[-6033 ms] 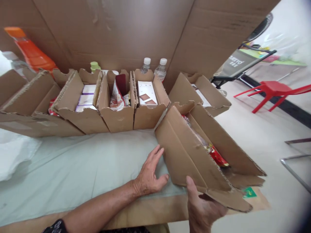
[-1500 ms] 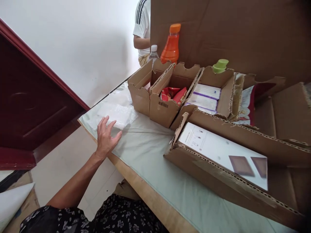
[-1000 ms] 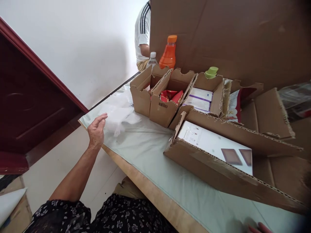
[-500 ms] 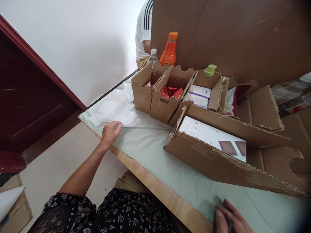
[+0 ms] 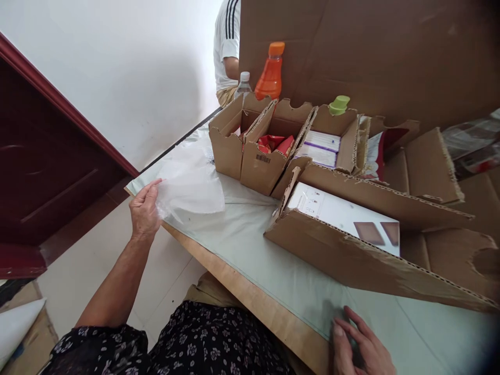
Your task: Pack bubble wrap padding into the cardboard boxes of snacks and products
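**As the plastic wrap (image 5: 193, 195) opens flatter, your left hand (image 5: 142, 211) pinches its edge**

Reading your view as a clock face, you have the tall cardboard panel (image 5: 359, 57) at 1 o'clock. In front of it, the cloth-covered table (image 5: 242, 239) runs from 9 o'clock down to 5. On it, the row of cardboard boxes (image 5: 255, 174) stretches from 11 to 3. Nearer you, at 4, the long front box (image 5: 332, 260) lies about where it was half a second ago, the white carton (image 5: 339, 213) inside it.

The change is at 9 o'clock. There the wrap, more bunched a moment ago, now spreads in a smoother sheet over the table, short of the boxes; how much of it is lifted, you cannot tell. Your left hand has pulled outward to the table's edge, thumb and fingers clenched on the wrap's near side. That makes the wrap, not the boxes, the thing you are handling now.

At 5, your right hand (image 5: 363, 344) shows more than before, partly cut off. Its fingers are released and slightly curled, nothing visible between them.
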Motion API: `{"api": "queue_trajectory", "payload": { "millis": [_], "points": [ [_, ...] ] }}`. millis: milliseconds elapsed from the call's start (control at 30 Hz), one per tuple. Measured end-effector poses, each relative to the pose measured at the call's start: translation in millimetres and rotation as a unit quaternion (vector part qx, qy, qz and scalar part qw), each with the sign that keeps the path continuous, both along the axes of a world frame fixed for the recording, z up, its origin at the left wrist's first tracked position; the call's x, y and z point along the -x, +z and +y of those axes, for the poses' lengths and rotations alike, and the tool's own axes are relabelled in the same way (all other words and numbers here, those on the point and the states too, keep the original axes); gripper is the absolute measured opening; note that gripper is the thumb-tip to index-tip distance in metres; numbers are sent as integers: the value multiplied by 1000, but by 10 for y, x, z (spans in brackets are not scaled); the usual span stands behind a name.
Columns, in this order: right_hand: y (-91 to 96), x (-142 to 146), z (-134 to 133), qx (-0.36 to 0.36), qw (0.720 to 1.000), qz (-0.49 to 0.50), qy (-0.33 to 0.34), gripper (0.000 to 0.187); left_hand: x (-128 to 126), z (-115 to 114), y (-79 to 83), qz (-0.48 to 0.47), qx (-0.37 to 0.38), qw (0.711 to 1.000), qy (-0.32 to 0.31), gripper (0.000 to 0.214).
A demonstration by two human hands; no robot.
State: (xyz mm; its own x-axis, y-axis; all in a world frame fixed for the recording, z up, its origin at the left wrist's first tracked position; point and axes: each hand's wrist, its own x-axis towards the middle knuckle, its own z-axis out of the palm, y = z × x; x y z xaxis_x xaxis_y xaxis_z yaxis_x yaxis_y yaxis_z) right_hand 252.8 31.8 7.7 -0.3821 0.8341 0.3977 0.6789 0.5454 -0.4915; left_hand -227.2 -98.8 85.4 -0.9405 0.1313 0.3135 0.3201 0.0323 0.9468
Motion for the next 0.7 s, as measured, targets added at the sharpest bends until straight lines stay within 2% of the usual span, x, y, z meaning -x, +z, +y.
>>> {"api": "queue_trajectory", "payload": {
  "millis": [133, 233, 400, 500, 600, 700],
  "points": [
    [11, 280, -41, -18, 998, 48, 39, 29, -18, 47, -17, -8, 5, 1000, -2, 48],
    [-9, 405, -62, -28, 995, 42, 84, 31, -141, 128, -65, -19, 47, 997, -55, 46],
    [-15, 403, -98, -38, 993, 28, 107, 29, -265, 248, -208, -76, 104, 977, -169, 47],
    [-4, 387, -116, -26, 995, 29, 97, 27, -213, 271, -243, -97, 81, 978, -165, 49],
    [25, 383, -139, -2, 995, 40, 87, 28, -140, 159, -74, -88, 21, 991, -103, 45],
    [130, 410, -179, 57, 991, 79, 92, 26, -183, -122, 273, -116, -8, 988, -99, 40]
  ]
}}
